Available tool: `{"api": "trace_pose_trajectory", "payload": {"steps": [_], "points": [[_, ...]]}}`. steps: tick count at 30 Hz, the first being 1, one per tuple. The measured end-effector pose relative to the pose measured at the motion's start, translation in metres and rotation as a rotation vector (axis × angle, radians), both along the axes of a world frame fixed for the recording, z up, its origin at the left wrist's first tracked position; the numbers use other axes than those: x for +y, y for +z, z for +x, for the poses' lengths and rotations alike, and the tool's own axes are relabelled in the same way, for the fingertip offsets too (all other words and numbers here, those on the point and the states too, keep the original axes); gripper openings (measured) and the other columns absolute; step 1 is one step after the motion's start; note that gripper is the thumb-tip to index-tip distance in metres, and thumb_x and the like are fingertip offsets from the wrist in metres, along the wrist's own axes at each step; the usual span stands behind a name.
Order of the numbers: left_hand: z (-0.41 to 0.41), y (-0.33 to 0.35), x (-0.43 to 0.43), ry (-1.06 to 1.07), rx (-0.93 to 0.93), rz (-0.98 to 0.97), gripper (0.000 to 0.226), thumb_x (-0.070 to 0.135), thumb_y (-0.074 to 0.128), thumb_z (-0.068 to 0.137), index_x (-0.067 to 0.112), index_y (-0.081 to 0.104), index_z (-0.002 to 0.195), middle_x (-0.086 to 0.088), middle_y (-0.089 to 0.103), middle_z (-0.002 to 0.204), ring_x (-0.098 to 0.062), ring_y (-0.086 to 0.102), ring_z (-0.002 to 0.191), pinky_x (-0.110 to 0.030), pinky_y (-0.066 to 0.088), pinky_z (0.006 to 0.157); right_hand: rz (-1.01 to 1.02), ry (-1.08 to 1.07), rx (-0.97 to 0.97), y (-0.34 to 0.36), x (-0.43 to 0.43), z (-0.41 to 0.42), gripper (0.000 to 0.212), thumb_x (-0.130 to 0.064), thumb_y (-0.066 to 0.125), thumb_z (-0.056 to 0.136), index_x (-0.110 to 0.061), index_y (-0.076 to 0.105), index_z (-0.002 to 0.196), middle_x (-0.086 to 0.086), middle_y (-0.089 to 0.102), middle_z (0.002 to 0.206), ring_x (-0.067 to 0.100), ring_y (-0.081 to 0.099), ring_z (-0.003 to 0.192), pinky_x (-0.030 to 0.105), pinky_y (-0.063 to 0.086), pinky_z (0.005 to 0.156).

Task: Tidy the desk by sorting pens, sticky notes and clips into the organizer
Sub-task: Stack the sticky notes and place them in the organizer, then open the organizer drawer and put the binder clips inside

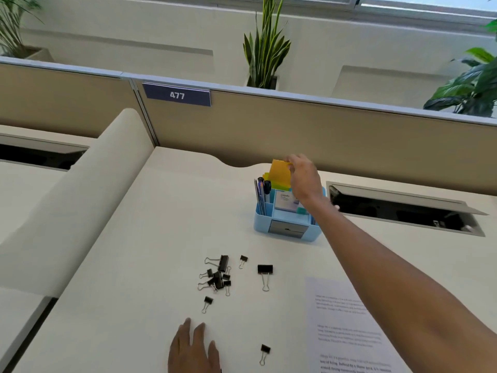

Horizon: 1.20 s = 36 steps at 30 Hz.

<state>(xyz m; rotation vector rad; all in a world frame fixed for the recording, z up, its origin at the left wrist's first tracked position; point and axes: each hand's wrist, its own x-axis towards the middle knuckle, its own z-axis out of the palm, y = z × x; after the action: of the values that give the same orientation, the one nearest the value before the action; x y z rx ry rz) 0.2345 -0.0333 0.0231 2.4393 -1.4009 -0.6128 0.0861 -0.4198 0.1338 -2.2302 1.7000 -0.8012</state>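
1. Head view: the right hand (304,176) pinches an orange sticky-note pad (281,170) by its top edge. It holds the pad upright over the rear compartment of the blue organizer (286,227), where green and yellow notes already stand. Pens (261,195) fill the slot at its 9 o'clock.
2. The left hand (192,348) rests flat with relaxed fingers on the desk (134,265) at 6 o'clock of the frame, holding nothing.
3. Binder clips (217,274) lie loose at 7 o'clock from the organizer, unsorted.
4. Likely risks:
   - Let go too early, the pad could snag on the notes below and tip out.
   - The forearm crosses the organizer's 3 o'clock wall and could nudge the light tray on withdrawal.
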Motion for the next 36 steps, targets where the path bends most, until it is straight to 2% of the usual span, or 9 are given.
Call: {"api": "trace_pose_trajectory", "payload": {"steps": [3, 5, 10, 17, 20, 24, 29, 32, 36], "points": [[0.002, -0.002, -0.003, 0.022, 0.013, 0.063, 0.058, 0.04, 0.041, 0.067, -0.001, 0.079, 0.082, -0.03, 0.073, 0.104, -0.053, 0.071, 0.086, -0.059, 0.059, 0.07, 0.05, 0.043, 0.03, -0.018, -0.01, 0.003, 0.026, -0.006, 0.044, 0.103, -0.009, 0.068, 0.114, 0.011, 0.056, 0.103, 0.029, 0.057, 0.087, 0.042, 0.051, 0.075], [0.003, -0.003, -0.005, 0.034, 0.02, 0.085, 0.057, 0.04, 0.042, 0.067, -0.001, 0.079, 0.082, -0.03, 0.073, 0.104, -0.053, 0.071, 0.086, -0.059, 0.059, 0.07, 0.034, 0.046, 0.071, -0.026, -0.014, 0.006, 0.023, -0.006, 0.049, 0.101, -0.009, 0.069, 0.112, 0.01, 0.062, 0.105, 0.028, 0.058, 0.091, 0.041, 0.052, 0.076], [0.001, -0.002, -0.005, 0.06, 0.039, 0.099, 0.056, 0.04, 0.043, 0.068, 0.0, 0.079, 0.083, -0.03, 0.072, 0.106, -0.054, 0.07, 0.088, -0.061, 0.059, 0.07, -0.045, -0.002, 0.187, -0.035, -0.021, 0.007, 0.01, -0.009, 0.063, 0.094, -0.016, 0.069, 0.093, 0.003, 0.071, 0.095, 0.023, 0.056, 0.09, 0.036, 0.049, 0.068], [-0.003, 0.003, -0.006, 0.076, 0.01, 0.061, 0.056, 0.039, 0.043, 0.069, -0.001, 0.079, 0.085, -0.031, 0.072, 0.106, -0.055, 0.07, 0.086, -0.06, 0.06, 0.066, -0.057, 0.026, 0.195, -0.031, -0.024, 0.003, 0.014, -0.013, 0.068, 0.094, -0.015, 0.077, 0.104, 0.005, 0.071, 0.109, 0.025, 0.059, 0.104, 0.039, 0.047, 0.085], [-0.002, 0.01, -0.01, 0.112, 0.033, 0.038, 0.045, 0.027, 0.062, 0.067, -0.002, 0.078, 0.098, -0.032, 0.069, 0.115, -0.055, 0.069, 0.093, -0.06, 0.059, 0.067, -0.093, -0.01, 0.008, -0.014, -0.008, -0.002, 0.014, -0.018, 0.068, 0.093, -0.016, 0.075, 0.105, 0.004, 0.069, 0.108, 0.024, 0.058, 0.105, 0.038, 0.047, 0.088], [-0.008, 0.016, -0.033, 0.092, -0.042, -0.192, 0.061, 0.003, 0.081, 0.07, 0.0, 0.066, 0.128, -0.026, 0.057, 0.14, -0.05, 0.062, 0.115, -0.057, 0.059, 0.079, -0.098, -0.061, -0.391, -0.002, 0.041, -0.014, 0.01, -0.015, 0.068, 0.093, -0.014, 0.073, 0.101, -0.002, 0.069, 0.103, 0.016, 0.061, 0.092, 0.029, 0.049, 0.081], [-0.03, 0.039, -0.086, -0.043, 0.057, -0.378, 0.064, 0.013, 0.064, 0.092, 0.016, 0.042, 0.152, -0.003, 0.03, 0.163, -0.023, 0.033, 0.148, -0.039, 0.036, 0.117, 0.053, -0.204, -0.727, -0.022, 0.116, -0.026, 0.007, -0.019, 0.067, 0.097, -0.017, 0.07, 0.103, -0.01, 0.069, 0.1, 0.001, 0.064, 0.092, 0.012, 0.053, 0.074], [-0.046, 0.051, -0.126, -0.164, 0.061, -0.413, 0.062, 0.014, 0.061, 0.096, 0.016, 0.039, 0.153, -0.003, 0.029, 0.164, -0.02, 0.03, 0.149, -0.035, 0.034, 0.118, 0.193, -0.292, -0.882, -0.045, 0.148, -0.028, 0.01, -0.025, 0.067, 0.098, -0.023, 0.07, 0.107, -0.014, 0.069, 0.101, -0.001, 0.063, 0.097, 0.015, 0.056, 0.077], [-0.064, 0.057, -0.178, -0.354, 0.019, -0.399, 0.064, 0.009, 0.058, 0.097, 0.013, 0.034, 0.155, -0.007, 0.03, 0.163, -0.021, 0.027, 0.151, -0.039, 0.037, 0.12, 0.464, -0.46, -1.264, -0.072, 0.169, -0.023, 0.01, -0.019, 0.068, 0.097, -0.022, 0.073, 0.106, -0.002, 0.075, 0.101, 0.017, 0.07, 0.099, 0.029, 0.061, 0.084]]}}
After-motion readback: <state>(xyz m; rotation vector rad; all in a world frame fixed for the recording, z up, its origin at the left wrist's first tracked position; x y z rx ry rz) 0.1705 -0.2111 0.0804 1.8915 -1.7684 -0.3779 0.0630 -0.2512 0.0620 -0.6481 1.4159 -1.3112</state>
